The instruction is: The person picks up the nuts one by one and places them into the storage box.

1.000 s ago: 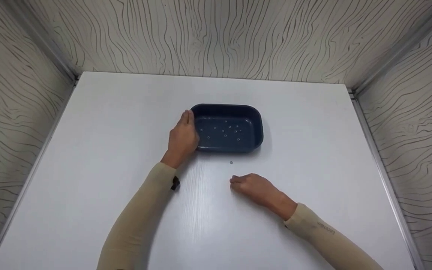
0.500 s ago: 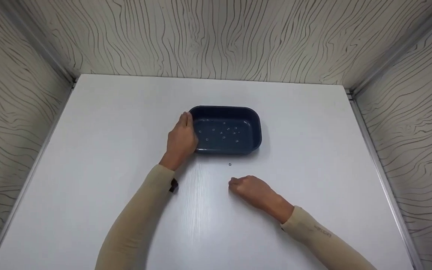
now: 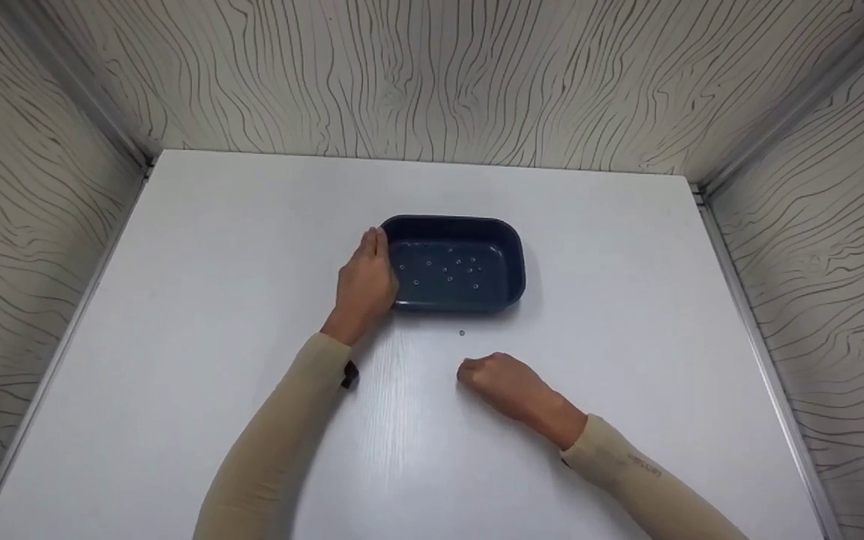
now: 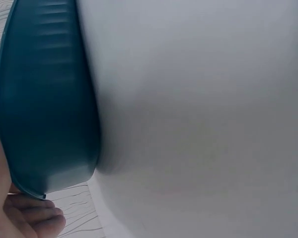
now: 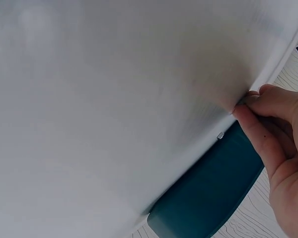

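A dark blue rectangular bin (image 3: 451, 307) stands on the white table, with several small ring-like metal nuts (image 3: 450, 279) spread over its floor. At its left end my left hand (image 3: 367, 285) grips the rim; in the left wrist view, fingers (image 4: 39, 218) curl past the bin's (image 4: 44, 114) corner. One loose nut (image 3: 462, 333) lies on the table just in front of the bin. Below it, my right hand (image 3: 511, 386) is low over the tabletop, thumb and forefinger pinched together. In the right wrist view a tiny greyish piece, seemingly a nut, shows between those fingertips, mostly hidden.
The white table (image 3: 199, 300) runs back to a wood-grain patterned wall (image 3: 432, 82). Similar panels with metal edge strips (image 3: 769, 337) stand on both sides. A small black object (image 3: 350, 374) shows beside the left sleeve's cuff.
Both hands and the bin hold nearly the same places; the whole view has shifted slightly. My right fingertips have drawn in a little. The loose nut has stayed on the table.
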`<action>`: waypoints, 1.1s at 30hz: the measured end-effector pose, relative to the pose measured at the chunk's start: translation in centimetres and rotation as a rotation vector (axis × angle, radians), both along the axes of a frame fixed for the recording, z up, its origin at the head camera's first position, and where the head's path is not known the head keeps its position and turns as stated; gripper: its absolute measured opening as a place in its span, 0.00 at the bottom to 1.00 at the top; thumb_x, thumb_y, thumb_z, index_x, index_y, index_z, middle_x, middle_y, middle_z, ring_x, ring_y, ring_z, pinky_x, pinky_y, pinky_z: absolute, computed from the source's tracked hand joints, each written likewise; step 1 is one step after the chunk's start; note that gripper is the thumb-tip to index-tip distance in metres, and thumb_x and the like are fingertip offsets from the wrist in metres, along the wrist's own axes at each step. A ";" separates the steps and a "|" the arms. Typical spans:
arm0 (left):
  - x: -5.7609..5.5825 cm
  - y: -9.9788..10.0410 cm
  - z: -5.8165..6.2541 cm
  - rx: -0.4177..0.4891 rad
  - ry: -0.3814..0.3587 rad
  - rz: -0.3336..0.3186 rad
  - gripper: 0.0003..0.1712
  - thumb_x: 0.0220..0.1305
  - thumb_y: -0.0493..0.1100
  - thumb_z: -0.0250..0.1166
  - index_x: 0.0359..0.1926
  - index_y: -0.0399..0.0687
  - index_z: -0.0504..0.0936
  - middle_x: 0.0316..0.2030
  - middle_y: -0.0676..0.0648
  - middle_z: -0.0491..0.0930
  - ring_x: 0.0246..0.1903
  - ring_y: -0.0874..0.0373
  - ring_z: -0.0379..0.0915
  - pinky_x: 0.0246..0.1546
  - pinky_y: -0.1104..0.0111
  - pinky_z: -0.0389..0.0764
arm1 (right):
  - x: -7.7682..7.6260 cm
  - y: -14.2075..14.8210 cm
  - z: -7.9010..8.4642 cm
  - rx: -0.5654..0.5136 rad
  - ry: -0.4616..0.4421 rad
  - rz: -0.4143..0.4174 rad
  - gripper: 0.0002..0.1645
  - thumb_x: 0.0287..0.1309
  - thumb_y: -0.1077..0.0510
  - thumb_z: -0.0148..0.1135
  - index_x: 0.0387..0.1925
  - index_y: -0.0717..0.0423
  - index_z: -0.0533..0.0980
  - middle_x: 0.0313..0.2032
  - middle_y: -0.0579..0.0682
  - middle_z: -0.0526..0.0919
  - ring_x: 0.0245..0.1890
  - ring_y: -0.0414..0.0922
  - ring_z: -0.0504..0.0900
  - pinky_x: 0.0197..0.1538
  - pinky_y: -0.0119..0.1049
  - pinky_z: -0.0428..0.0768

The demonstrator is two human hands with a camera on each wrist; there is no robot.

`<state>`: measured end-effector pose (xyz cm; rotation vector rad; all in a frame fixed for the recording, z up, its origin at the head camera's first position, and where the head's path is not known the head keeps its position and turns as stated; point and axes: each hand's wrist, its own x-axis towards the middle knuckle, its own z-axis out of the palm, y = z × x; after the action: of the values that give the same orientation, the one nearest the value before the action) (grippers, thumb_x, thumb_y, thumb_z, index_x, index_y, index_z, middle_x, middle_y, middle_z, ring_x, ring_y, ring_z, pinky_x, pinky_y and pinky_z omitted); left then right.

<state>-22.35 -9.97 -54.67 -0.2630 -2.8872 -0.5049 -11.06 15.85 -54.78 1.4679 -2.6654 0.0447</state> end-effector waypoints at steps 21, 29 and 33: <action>0.0 0.0 -0.2 -0.018 0.022 0.007 0.31 0.74 0.36 0.50 0.74 0.24 0.65 0.71 0.27 0.71 0.69 0.36 0.74 0.53 0.50 0.89 | 0.9 -0.7 -0.3 0.049 0.141 0.004 0.10 0.50 0.70 0.76 0.31 0.54 0.87 0.28 0.45 0.88 0.26 0.38 0.86 0.28 0.30 0.83; 0.0 -0.1 -0.1 -0.013 0.030 0.004 0.31 0.74 0.35 0.50 0.74 0.23 0.64 0.71 0.26 0.71 0.69 0.36 0.74 0.57 0.50 0.87 | 0.9 -0.9 -0.5 0.042 0.193 0.020 0.10 0.47 0.71 0.77 0.29 0.54 0.86 0.26 0.45 0.86 0.26 0.37 0.85 0.27 0.29 0.83; 0.0 -0.3 0.0 -0.019 0.013 0.002 0.32 0.75 0.36 0.50 0.75 0.23 0.63 0.72 0.27 0.70 0.70 0.36 0.73 0.57 0.50 0.87 | 0.8 -0.9 -0.6 0.040 0.195 0.023 0.11 0.47 0.71 0.77 0.30 0.55 0.86 0.27 0.46 0.86 0.27 0.38 0.86 0.28 0.30 0.84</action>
<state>-22.36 -10.22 -54.72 -0.2647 -2.8810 -0.4738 -10.21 14.94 -55.42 1.4332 -2.5084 -0.1430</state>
